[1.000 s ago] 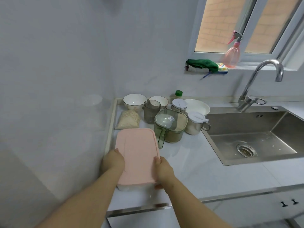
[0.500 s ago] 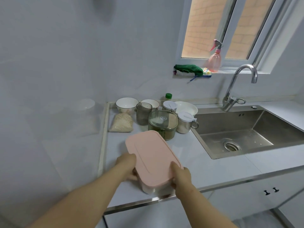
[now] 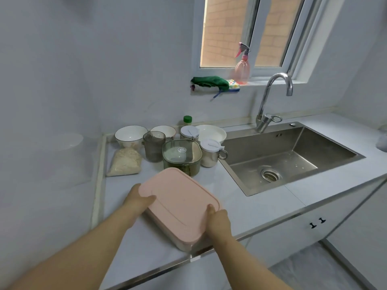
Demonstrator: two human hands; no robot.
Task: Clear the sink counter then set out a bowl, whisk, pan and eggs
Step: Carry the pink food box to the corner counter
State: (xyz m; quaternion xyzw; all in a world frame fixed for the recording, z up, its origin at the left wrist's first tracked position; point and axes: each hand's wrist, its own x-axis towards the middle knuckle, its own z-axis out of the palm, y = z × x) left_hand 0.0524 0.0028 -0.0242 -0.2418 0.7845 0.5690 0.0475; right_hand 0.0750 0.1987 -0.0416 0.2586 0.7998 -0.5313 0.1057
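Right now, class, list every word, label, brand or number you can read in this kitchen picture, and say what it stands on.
No text here can be read.
Round sticker on the green container's clear lid: print too small and blurred.
Small mark on the sink's back wall: too small to read.

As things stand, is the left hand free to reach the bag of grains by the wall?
Probably not right away: the left hand and right hand both grip the pink-lidded container. The path to the bag of grains itself looks clear.
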